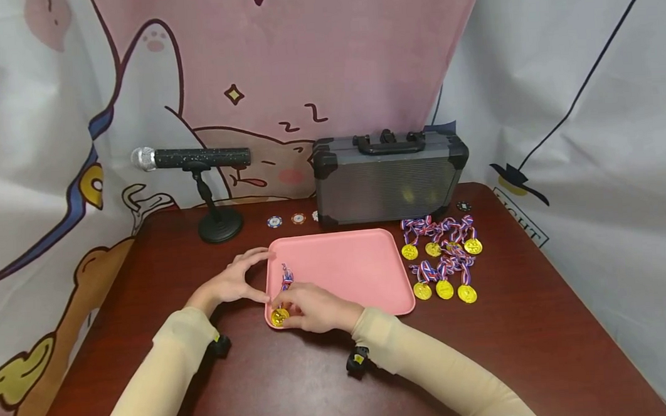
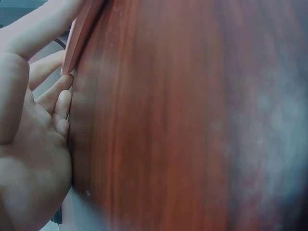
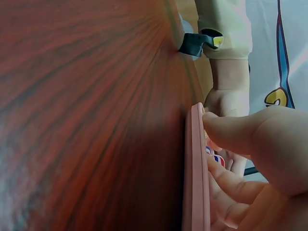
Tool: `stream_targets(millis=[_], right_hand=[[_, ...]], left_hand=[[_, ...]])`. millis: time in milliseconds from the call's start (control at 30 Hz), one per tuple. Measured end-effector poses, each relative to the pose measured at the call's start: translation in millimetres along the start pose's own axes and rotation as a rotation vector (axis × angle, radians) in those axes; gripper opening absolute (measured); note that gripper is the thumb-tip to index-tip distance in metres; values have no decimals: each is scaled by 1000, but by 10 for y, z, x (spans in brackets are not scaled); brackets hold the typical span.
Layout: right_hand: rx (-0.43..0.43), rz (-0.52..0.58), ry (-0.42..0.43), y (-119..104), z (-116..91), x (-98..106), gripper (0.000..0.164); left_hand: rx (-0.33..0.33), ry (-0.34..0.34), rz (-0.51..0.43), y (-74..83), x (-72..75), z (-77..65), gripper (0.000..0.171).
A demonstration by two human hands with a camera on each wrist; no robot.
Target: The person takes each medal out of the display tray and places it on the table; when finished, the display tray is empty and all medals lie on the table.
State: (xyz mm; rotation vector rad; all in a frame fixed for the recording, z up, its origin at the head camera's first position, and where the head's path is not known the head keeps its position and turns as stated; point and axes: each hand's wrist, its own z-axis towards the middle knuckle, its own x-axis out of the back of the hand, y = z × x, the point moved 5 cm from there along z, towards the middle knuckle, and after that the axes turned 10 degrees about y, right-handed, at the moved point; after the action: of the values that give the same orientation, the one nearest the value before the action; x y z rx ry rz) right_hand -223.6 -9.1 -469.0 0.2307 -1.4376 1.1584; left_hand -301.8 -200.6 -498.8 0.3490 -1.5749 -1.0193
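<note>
A pink tray (image 1: 341, 264) lies on the table, with one gold medal (image 1: 280, 317) in its near left corner. The medal's red, white and blue ribbon (image 1: 287, 277) trails away from it inside the tray. My right hand (image 1: 318, 306) reaches over the near rim and holds the medal's edges between thumb and fingers. At the tray's left rim is my left hand (image 1: 232, 280), thumb and fingers spread apart and touching the rim. The left wrist view shows the left fingers (image 2: 60, 98) beside the tray's edge (image 2: 79, 36). In the right wrist view, the right thumb (image 3: 231, 130) partly hides the medal.
Several gold medals (image 1: 444, 289) with ribbons lie in two rows right of the tray. Behind it stands a grey case (image 1: 388, 186). Poker chips (image 1: 298, 218) lie left of the case, near a microphone (image 1: 203, 157) on a black stand (image 1: 221, 225). Another chip (image 1: 464, 206) is at the right.
</note>
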Motion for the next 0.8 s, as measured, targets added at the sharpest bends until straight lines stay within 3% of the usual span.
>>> stream_targets(millis=[133,400,600,800], right_hand=[[-25,39,-17,-10,25,-21,26],[-22,-30,-5,-54,45,-30,13],[-65,-35,7,-64,46,-16,21],[-78,61,28,-13,65,-14,27]], left_hand=[[0,4,0,-15,-3,-8,97],[2,10,-2,-12,3,-4,98],[-11,7,2,-13,5,8,99],[-19,2,1,-12,0,5,98]])
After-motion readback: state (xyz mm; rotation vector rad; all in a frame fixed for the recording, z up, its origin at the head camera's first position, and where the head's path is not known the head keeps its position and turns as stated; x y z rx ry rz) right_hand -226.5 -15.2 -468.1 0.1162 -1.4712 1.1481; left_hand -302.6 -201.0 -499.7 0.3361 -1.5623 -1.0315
